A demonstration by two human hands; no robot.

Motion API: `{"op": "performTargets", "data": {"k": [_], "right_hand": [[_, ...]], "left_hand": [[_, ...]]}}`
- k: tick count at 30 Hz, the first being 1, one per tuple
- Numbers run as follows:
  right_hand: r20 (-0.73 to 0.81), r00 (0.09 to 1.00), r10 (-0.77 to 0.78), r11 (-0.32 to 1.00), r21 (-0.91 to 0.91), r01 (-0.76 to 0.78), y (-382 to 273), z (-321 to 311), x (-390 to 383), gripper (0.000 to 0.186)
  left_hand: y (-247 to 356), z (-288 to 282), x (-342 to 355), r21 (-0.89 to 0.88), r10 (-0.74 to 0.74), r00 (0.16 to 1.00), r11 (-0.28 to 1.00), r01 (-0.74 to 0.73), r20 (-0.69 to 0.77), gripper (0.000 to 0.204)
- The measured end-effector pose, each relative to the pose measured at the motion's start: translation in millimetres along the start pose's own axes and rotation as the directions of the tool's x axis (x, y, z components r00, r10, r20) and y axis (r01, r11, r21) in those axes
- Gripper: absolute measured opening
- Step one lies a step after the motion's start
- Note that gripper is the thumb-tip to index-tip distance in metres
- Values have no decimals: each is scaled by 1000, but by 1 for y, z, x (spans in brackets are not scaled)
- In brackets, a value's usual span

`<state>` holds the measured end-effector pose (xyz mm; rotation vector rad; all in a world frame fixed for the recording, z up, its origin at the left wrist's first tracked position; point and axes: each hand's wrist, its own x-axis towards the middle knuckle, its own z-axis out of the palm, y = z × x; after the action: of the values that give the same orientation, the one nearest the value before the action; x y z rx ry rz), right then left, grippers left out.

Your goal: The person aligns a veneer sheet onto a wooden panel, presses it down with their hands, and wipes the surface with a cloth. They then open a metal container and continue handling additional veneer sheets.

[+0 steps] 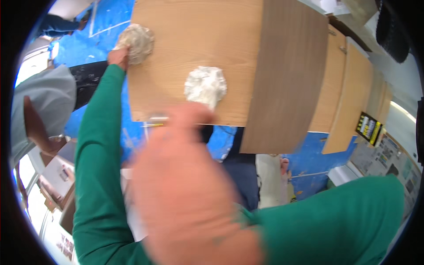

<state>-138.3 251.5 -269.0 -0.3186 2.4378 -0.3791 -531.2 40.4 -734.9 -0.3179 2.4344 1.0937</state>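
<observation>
My left hand, at the end of a green sleeve, reaches to the far left corner of a wooden board. Its fingers are closed on the near side of a crumpled greyish-white cloth, which overlaps the board's left edge. A second crumpled white cloth lies on the board near its front edge. My right hand is raised close to the view and smeared by motion. Its fingers overlap the lower end of the white cloth in the picture; whether they touch or hold it cannot be told.
A darker brown panel lies along the board's right side, with more wooden panels beyond. Blue sheeting covers the floor. At the left stands another person in a grey top; another person's legs show at the far left.
</observation>
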Motion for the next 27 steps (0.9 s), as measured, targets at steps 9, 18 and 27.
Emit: {"op": "performTargets", "data": {"k": [9,18,27], "right_hand": [[-94,918,386,487,866,-116,74,194,-44,50],[-80,746,661,499,789,-358,44,393,-98,52],[33,619,784,206,928,-310,99,417,-143,55]], "left_hand": [[35,4,-110,-721,198,977,689,-79,82,39],[-13,78,-275,315,839,493,415,-854,231,74],[-58,147,-418,111,596,732,746,-657,329,57]]}}
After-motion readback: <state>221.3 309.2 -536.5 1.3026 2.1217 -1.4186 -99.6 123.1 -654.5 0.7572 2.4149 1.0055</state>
